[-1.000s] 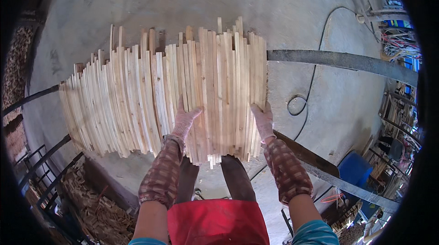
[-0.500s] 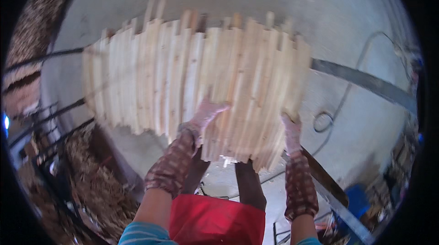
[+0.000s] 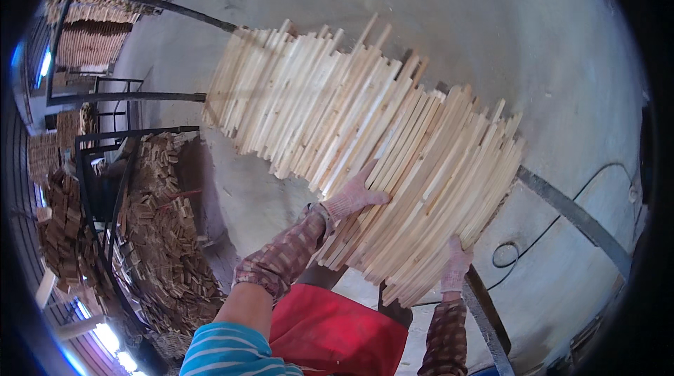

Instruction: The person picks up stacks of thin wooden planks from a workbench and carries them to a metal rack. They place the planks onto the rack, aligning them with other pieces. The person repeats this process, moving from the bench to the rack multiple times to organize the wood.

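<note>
Many pale wooden strips [image 3: 309, 102] lie side by side in a wide layer, their ends uneven. My left hand [image 3: 351, 199], in a light knitted glove, rests on the near part of the layer with thumb and fingers spread. It is open and touches the strips from above. At the right near edge, my gloved right hand [image 3: 456, 264] is closed around the outermost strips; some of its fingers are hidden by the wood. Patterned sleeve covers reach over both forearms.
Dark metal bars [image 3: 161, 96] reach the layer from the left, and another bar [image 3: 576, 214] extends right. Heaps of wood pieces [image 3: 165, 235] stand at left behind a black frame. A dark cable [image 3: 540, 239] loops on the grey floor at right.
The view has turned, so the strips now slant down to the right and more of the left-hand heaps shows. Both hands remain at the strips.
</note>
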The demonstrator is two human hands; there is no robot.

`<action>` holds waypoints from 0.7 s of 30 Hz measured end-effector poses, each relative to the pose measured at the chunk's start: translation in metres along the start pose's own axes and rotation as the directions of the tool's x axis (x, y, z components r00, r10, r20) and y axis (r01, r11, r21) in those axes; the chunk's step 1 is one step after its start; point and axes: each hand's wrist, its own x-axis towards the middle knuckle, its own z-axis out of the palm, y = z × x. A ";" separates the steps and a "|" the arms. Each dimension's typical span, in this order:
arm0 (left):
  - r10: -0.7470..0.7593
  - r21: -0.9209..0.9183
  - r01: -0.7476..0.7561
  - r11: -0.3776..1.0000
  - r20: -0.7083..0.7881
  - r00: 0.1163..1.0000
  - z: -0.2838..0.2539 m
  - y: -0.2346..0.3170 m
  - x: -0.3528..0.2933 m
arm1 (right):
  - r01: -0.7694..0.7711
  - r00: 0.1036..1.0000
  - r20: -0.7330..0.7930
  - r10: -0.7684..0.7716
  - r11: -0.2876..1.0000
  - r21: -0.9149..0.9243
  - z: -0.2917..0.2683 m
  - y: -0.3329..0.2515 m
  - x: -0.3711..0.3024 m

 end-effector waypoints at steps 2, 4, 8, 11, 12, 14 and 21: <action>0.100 0.110 -0.088 0.990 -0.106 0.989 -0.022 -0.021 -0.019 | -0.009 0.998 0.056 0.008 1.000 0.020 0.016 -0.012 -0.022; 0.050 0.010 -0.049 0.999 -0.109 0.993 -0.048 -0.009 -0.046 | 0.000 0.997 0.078 0.002 1.000 -0.023 0.038 -0.032 -0.045; 0.017 -0.188 -0.045 0.981 -0.149 0.989 -0.094 -0.030 -0.080 | 0.012 0.992 0.130 0.011 0.984 -0.179 0.079 -0.055 -0.074; 0.001 -0.321 -0.041 0.946 -0.124 0.992 -0.134 -0.020 -0.088 | 0.064 0.989 0.145 -0.033 0.976 -0.210 0.121 -0.083 -0.096; 0.000 -0.340 -0.035 0.940 -0.103 0.995 -0.153 -0.014 -0.086 | 0.052 0.991 0.133 -0.025 0.978 -0.204 0.147 -0.095 -0.103; 0.026 -0.502 -0.052 0.863 -0.060 0.998 -0.186 -0.017 -0.072 | 0.052 0.991 0.131 -0.022 0.972 -0.229 0.183 -0.097 -0.100; 0.024 -0.106 -0.045 0.993 -0.194 0.981 -0.344 -0.083 0.044 | 0.129 0.971 0.224 -0.080 0.968 -0.214 0.376 -0.042 -0.037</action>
